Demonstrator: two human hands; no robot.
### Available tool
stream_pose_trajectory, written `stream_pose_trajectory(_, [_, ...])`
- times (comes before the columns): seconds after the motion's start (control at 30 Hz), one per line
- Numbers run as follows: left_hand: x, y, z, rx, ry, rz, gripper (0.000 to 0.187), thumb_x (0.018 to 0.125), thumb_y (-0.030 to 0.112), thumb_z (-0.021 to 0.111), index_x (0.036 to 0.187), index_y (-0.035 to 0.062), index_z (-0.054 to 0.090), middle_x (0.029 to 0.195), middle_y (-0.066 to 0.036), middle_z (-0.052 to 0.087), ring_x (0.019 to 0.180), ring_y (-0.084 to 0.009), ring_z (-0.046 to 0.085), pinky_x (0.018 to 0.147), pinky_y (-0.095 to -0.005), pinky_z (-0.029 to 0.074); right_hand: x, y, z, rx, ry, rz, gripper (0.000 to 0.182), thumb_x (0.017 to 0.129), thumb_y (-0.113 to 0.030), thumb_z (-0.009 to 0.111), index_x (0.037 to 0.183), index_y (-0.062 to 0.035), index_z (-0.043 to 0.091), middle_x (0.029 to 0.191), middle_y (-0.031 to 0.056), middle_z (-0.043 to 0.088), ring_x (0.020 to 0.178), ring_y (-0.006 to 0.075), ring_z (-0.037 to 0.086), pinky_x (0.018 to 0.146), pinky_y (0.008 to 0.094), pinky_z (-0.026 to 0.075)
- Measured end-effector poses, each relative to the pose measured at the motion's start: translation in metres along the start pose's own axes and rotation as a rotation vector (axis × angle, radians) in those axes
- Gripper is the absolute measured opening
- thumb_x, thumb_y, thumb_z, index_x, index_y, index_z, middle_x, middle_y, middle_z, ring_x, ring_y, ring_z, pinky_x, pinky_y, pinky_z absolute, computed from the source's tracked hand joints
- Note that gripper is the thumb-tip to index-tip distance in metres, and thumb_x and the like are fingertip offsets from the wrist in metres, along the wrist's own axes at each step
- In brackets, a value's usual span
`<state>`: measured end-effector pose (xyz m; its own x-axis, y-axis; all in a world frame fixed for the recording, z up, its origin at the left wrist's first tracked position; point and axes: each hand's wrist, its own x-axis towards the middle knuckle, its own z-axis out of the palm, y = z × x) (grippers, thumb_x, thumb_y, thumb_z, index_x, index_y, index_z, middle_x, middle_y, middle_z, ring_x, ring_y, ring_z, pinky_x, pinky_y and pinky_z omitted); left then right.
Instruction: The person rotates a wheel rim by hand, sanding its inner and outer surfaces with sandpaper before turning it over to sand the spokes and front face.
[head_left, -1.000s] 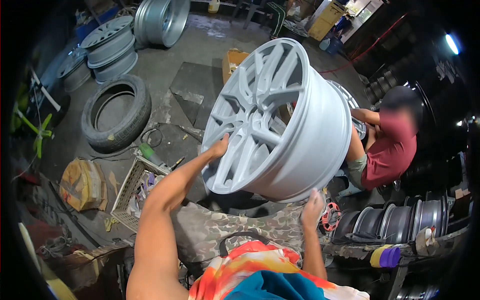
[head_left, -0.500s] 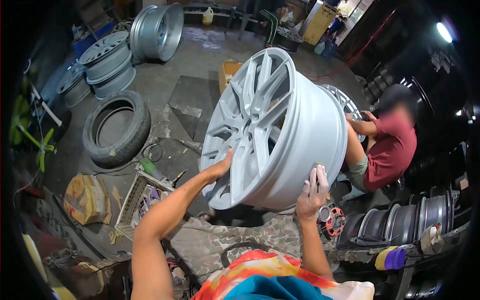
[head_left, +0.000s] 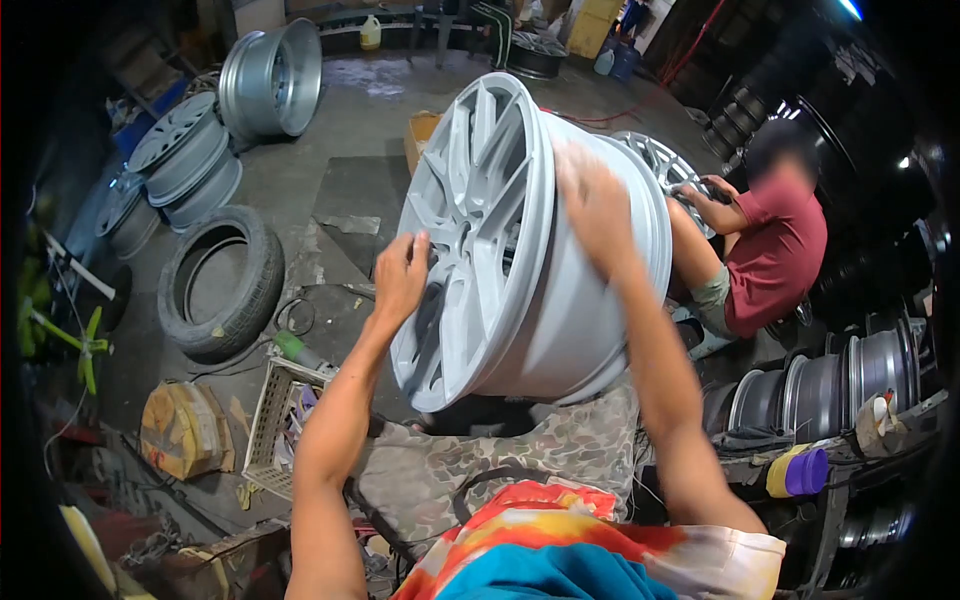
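A large pale grey alloy wheel rim (head_left: pixel 590 310) stands tilted in front of me, its spoked face turned to the left. My left hand (head_left: pixel 400 272) is at the left edge of that face, its fingers curled in at the spokes. On the upper side of the barrel lies my right hand (head_left: pixel 597 205), dusty white at the fingers and smeared by motion. I cannot tell whether something sits under its fingers. Camouflage cloth (head_left: pixel 500 450) covers my lap below the rim.
A worn tyre (head_left: pixel 222 285) lies on the floor at left, near a plastic crate (head_left: pixel 268 425) and a taped bundle (head_left: pixel 180 430). More rims (head_left: pixel 270 80) stand behind. At right a person (head_left: pixel 780 240) in a red shirt sits by another spoked rim (head_left: pixel 655 155). Several rims (head_left: pixel 815 395) line the lower right.
My right hand has moved up from the barrel's lower side to its upper side. My left hand has shifted up and left along the spoked face. The view has shifted slightly.
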<state>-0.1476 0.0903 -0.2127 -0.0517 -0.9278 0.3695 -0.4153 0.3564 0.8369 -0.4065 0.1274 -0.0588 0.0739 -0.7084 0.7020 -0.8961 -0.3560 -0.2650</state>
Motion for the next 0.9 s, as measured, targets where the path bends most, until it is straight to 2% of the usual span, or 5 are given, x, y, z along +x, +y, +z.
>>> stream_pose_trajectory(0.17, [0.017, 0.069, -0.007, -0.215, 0.115, 0.239, 0.027, 0.1, 0.022, 0.058, 0.095, -0.0036, 0.064, 0.084, -0.017, 0.063, 0.077, -0.0304, 0.064, 0.074, -0.0378, 0.049, -0.234, -0.056, 0.005, -0.066, -0.149, -0.272, 0.026, 0.087, -0.015, 0.068, 0.112, -0.0115, 0.073, 0.133, 0.0096, 0.065, 0.133, 0.0284, 0.054, 0.118, 0.0559, 0.024])
stream_pose_trajectory(0.3, [0.039, 0.105, 0.004, -0.264, 0.034, 0.384, 0.026, 0.099, 0.022, 0.059, 0.099, -0.0034, 0.066, 0.093, -0.017, 0.066, 0.085, -0.0271, 0.065, 0.079, -0.0364, 0.05, -0.144, -0.022, -0.021, -0.137, -0.052, -0.351, 0.022, 0.09, -0.015, 0.066, 0.111, -0.0134, 0.073, 0.133, 0.0092, 0.065, 0.132, 0.0295, 0.055, 0.116, 0.0554, 0.028])
stream_pose_trajectory(0.6, [0.057, 0.107, 0.034, -0.368, -0.328, 0.17, 0.072, 0.105, 0.056, 0.036, 0.126, -0.008, 0.061, 0.115, -0.023, 0.068, 0.116, -0.0288, 0.061, 0.102, -0.0345, 0.041, 0.069, 0.103, 0.022, -0.032, -0.114, 0.348, 0.047, 0.1, -0.042, 0.046, 0.108, -0.0039, 0.072, 0.096, 0.0225, 0.071, 0.095, 0.0414, 0.068, 0.084, 0.0459, 0.051])
stream_pose_trajectory(0.73, [0.082, 0.096, 0.059, -0.676, -0.399, -0.086, 0.096, 0.1, 0.071, 0.023, 0.143, -0.0126, 0.043, 0.143, -0.025, 0.049, 0.135, -0.0308, 0.046, 0.114, -0.0346, 0.031, -0.059, 0.0, -0.013, 0.024, 0.164, -0.184, 0.026, 0.096, -0.016, 0.056, 0.115, -0.0037, 0.07, 0.127, 0.0155, 0.066, 0.116, 0.0354, 0.062, 0.101, 0.0491, 0.045])
stream_pose_trajectory(0.9, [0.076, 0.117, 0.065, -0.772, -0.332, -0.055, 0.089, 0.102, 0.066, 0.032, 0.15, -0.009, 0.033, 0.153, -0.023, 0.039, 0.141, -0.0294, 0.038, 0.119, -0.0332, 0.025, -0.278, -0.01, -0.015, -0.126, -0.237, -0.366, 0.042, 0.084, -0.021, 0.074, 0.126, -0.0218, 0.068, 0.14, -0.0065, 0.059, 0.136, 0.0154, 0.05, 0.12, 0.0495, 0.027])
